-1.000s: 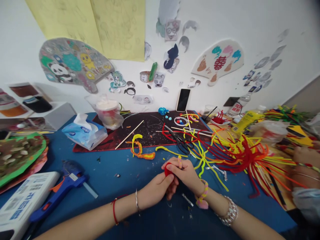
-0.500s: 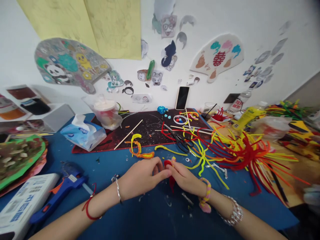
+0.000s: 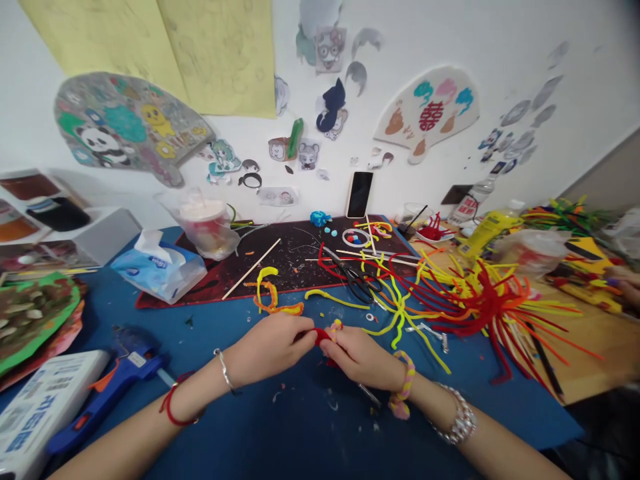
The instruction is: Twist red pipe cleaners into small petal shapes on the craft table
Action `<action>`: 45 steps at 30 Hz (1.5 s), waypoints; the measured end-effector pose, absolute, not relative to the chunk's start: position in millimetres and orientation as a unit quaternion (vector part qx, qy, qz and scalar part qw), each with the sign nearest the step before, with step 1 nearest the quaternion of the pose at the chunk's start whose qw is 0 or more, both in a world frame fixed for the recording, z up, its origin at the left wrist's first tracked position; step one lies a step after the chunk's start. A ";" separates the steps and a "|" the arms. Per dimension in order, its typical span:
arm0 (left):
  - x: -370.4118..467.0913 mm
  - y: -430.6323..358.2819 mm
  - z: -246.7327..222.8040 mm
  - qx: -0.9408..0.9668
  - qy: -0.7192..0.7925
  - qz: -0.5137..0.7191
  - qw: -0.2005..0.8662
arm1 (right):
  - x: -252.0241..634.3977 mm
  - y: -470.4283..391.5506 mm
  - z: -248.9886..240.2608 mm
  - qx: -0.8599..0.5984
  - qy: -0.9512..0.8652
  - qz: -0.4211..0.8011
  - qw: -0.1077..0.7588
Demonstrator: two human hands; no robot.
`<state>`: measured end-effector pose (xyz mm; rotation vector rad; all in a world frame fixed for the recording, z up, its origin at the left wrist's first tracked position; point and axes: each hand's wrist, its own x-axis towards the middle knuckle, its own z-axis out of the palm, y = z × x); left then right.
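Between both hands is a small red fuzzy piece (image 3: 321, 336), which looks like bent pipe cleaner; much of it is hidden by fingers. My left hand (image 3: 277, 347) pinches its left end between thumb and fingertips. The fingers of my right hand (image 3: 367, 357) are closed round the other end, and a bit of red shows below them. A pink-and-yellow ring sits on a right finger. Just beyond the hands lie a curled orange-and-yellow pipe cleaner (image 3: 273, 300) and a small googly eye (image 3: 369, 318). Black-handled scissors (image 3: 361, 285) rest farther back.
Red, orange and yellow pipe cleaners (image 3: 493, 303) spread over the right side. On the left are a blue glue gun (image 3: 125, 370), a white box (image 3: 50, 407) and a tissue pack (image 3: 160, 270). A phone (image 3: 359, 195) leans on the wall. Another person's hand (image 3: 627, 283) shows at far right.
My left fingers have closed onto the red piece, which now stretches between both hands. The view has shifted slightly, and another person's hand has appeared at the right edge.
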<state>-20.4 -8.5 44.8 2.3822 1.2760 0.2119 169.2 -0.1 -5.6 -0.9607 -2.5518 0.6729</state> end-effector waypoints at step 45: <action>-0.3 -9.9 -9.4 0.456 0.407 0.168 0.773 | 184.3 21.7 -9.6 -0.323 -0.869 0.146 0.345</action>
